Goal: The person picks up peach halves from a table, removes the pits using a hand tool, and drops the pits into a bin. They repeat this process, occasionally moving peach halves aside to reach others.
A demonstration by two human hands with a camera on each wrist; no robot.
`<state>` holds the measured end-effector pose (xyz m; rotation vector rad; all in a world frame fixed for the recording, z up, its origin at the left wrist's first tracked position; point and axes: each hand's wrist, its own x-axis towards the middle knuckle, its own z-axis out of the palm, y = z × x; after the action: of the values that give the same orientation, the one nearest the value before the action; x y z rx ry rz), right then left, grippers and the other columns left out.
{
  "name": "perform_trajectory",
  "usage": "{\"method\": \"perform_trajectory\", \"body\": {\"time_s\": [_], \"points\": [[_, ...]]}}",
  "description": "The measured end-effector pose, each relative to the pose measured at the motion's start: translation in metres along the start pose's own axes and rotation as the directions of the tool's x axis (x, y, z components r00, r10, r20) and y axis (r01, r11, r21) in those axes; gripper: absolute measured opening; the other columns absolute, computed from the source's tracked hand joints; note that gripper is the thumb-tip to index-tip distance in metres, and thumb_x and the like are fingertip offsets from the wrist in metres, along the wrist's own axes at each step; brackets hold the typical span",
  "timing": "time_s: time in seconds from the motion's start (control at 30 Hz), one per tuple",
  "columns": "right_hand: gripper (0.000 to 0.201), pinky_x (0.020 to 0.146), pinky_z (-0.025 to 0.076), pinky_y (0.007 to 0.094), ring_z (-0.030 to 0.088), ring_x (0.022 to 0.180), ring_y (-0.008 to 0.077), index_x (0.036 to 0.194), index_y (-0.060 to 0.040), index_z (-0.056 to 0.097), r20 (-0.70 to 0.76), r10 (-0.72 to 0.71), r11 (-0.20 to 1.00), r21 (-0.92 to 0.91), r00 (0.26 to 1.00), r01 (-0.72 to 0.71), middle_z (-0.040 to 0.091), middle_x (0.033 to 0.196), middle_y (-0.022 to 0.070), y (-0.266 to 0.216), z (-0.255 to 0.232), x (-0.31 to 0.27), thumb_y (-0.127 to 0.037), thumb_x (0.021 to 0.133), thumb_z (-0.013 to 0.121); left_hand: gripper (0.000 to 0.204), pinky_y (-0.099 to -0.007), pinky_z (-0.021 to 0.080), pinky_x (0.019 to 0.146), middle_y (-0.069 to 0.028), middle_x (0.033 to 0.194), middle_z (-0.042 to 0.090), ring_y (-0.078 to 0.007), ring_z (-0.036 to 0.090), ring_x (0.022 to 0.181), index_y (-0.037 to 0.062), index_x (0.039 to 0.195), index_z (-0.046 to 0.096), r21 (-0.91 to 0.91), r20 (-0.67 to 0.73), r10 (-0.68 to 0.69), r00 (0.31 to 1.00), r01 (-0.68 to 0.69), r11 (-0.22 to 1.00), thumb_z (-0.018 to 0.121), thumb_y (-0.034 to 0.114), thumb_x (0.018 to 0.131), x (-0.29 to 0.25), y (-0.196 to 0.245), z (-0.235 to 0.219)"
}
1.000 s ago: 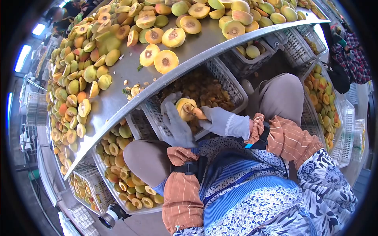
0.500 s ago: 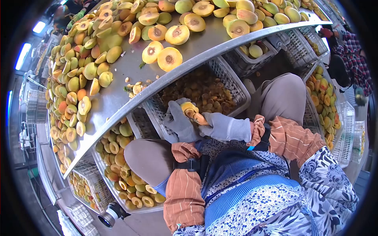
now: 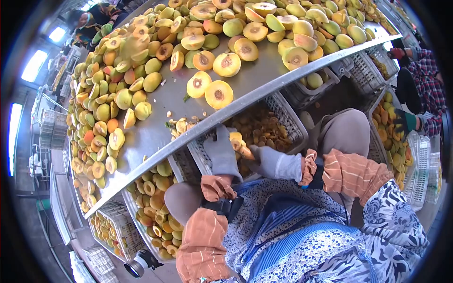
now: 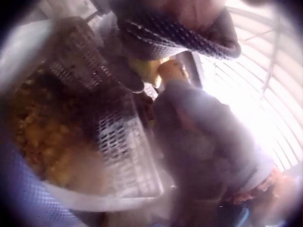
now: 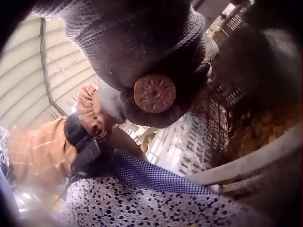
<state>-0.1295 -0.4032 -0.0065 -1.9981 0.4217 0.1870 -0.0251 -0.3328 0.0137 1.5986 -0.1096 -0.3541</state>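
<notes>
1. Just below the edge of the shiny metal counter (image 3: 155,134), the person holds a yellow peach half (image 3: 236,139) over a white plastic basket full of brown pits (image 3: 283,123).
2. The left hand (image 3: 221,153), in a grey glove, has its fingers curled round the peach half and grips it.
3. The right hand (image 3: 269,161), also in a grey glove, is closed on an orange-handled scooping tool (image 3: 245,152). The tool touches the fruit.
4. In the right wrist view, the round brown end of the handle (image 5: 154,93) sticks out of the closed glove.
5. I think this half is in the middle of its pitting. I cannot tell if its pit is out yet, because the gloves hide the cut face.
6. A lot looks done. The basket holds many pits, and a basket of pitted yellow halves (image 3: 158,207) sits low by the left knee.
7. A lot looks left too. A big heap of cut peach halves with pits (image 3: 212,42) covers the counter, and two lie near the edge.
8. A small pile of scraps (image 3: 180,126) sits on the counter just above the hands.
</notes>
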Motion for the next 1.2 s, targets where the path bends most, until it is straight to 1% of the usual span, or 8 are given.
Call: {"method": "perform_trajectory", "body": {"time_s": [0.1, 0.53, 0.73, 0.87, 0.93, 1.07, 1.1, 1.2], "points": [[0.033, 0.049, 0.046, 0.0313, 0.057, 0.054, 0.0214, 0.101, -0.0008, 0.047, 0.298, 0.243, 0.913, 0.252, 0.923, -0.322, 0.057, 0.067, 0.0126, -0.012, -0.014, 0.002, -0.025, 0.079, 0.048, 0.03, -0.0242, 0.046, 0.05, -0.0099, 0.07, 0.061, -0.0148, 0.057, 0.055, -0.0071, 0.073, 0.055, 0.017, 0.001, -0.04, 0.999, 0.04, 0.999, 0.056, 0.021, 0.082, 0.001, -0.009, 0.0], [0.024, 0.033, 0.035, 0.0249, 0.045, 0.037, 0.0115, 0.084, -0.0038, 0.043, 0.485, 0.296, 0.717, 0.457, 0.823, -0.527, 0.046, 0.053, 0.0034, -0.027, -0.039, -0.007, -0.028, 0.084, 0.049, 0.043, -0.0291, 0.049, 0.052, -0.0132, 0.07, 0.059, -0.0215, 0.058, 0.057, 0.0013, 0.083, 0.052, -0.284, 0.479, -0.186, 0.858, 0.352, 0.892, 0.038, 0.042, 0.088, 0.026, -0.054, -0.007], [0.022, 0.033, 0.034, 0.024, 0.045, 0.038, 0.0107, 0.085, -0.0052, 0.045, 0.345, 0.298, 0.91, 0.18, 0.89, -0.374, 0.047, 0.054, 0.0031, -0.021, -0.042, -0.008, -0.026, 0.083, 0.05, 0.039, -0.0268, 0.048, 0.049, -0.0128, 0.064, 0.061, -0.0177, 0.058, 0.051, -0.0049, 0.072, 0.057, -0.286, 0.385, 0.097, 0.918, 0.018, 0.958, 0.047, 0.029, 0.087, 0.021, -0.045, -0.001], [0.022, 0.033, 0.032, 0.022, 0.043, 0.037, 0.0082, 0.091, -0.0061, 0.048, 0.571, 0.282, 0.624, 0.502, 0.771, -0.6, 0.047, 0.053, -0.0005, -0.021, -0.04, -0.008, -0.026, 0.083, 0.05, 0.034, -0.0249, 0.047, 0.05, -0.011, 0.065, 0.061, -0.0151, 0.058, 0.052, -0.0033, 0.072, 0.057, -0.372, 0.346, 0.008, 0.938, 0.129, 0.919, 0.046, 0.025, 0.088, 0.021, -0.057, 0.001], [0.023, 0.031, 0.036, 0.0251, 0.044, 0.036, 0.0098, 0.087, -0.0098, 0.048, 0.294, 0.266, 0.935, 0.155, 0.918, -0.32, 0.045, 0.05, -0.0005, -0.022, -0.03, -0.008, -0.032, 0.084, 0.045, 0.025, -0.024, 0.047, 0.051, -0.0087, 0.067, 0.062, -0.0136, 0.058, 0.054, -0.0002, 0.073, 0.057, -0.245, 0.249, 0.106, 0.963, -0.044, 0.969, 0.049, 0.02, 0.085, 0.03, -0.085, 0.004], [0.037, 0.03, 0.032, 0.027, 0.04, 0.033, 0.0134, 0.059, -0.0069, 0.045, 0.477, 0.355, 0.73, 0.396, 0.804, -0.557, 0.042, 0.046, 0.0016, -0.014, -0.037, -0.005, -0.036, 0.082, 0.052, 0.011, -0.0238, 0.044, 0.047, -0.0061, 0.068, 0.061, -0.0125, 0.056, 0.053, 0.0037, 0.077, 0.057, 0.177, 0.204, 0.473, 0.857, -0.507, 0.843, 0.052, 0.013, 0.078, 0.03, -0.104, 0.013], [0.031, 0.03, 0.031, 0.0274, 0.04, 0.033, 0.0128, 0.066, -0.0062, 0.046, 0.485, 0.357, 0.679, 0.453, 0.799, -0.578, 0.042, 0.047, 0.0016, -0.02, -0.035, -0.006, -0.032, 0.083, 0.051, 0.022, -0.0238, 0.043, 0.045, -0.0068, 0.062, 0.059, -0.0134, 0.055, 0.05, 0.0016, 0.076, 0.056, -0.291, 0.155, 0.118, 0.981, -0.069, 0.954, 0.049, 0.021, 0.084, 0.024, -0.102, 0.024], [0.02, 0.03, 0.03, 0.0255, 0.037, 0.033, 0.0103, 0.081, -0.0073, 0.043, 0.352, 0.376, 0.802, 0.339, 0.857, -0.491, 0.04, 0.047, 0.0005, -0.036, -0.026, -0.009, -0.026, 0.086, 0.047, 0.039, -0.0255, 0.04, 0.038, -0.0084, 0.053, 0.055, -0.014, 0.05, 0.04, 0.0001, 0.071, 0.054, -0.541, 0.163, -0.013, 0.987, 0.1, 0.835, 0.047, 0.035, 0.087, 0.01, -0.051, 0.018]]}}
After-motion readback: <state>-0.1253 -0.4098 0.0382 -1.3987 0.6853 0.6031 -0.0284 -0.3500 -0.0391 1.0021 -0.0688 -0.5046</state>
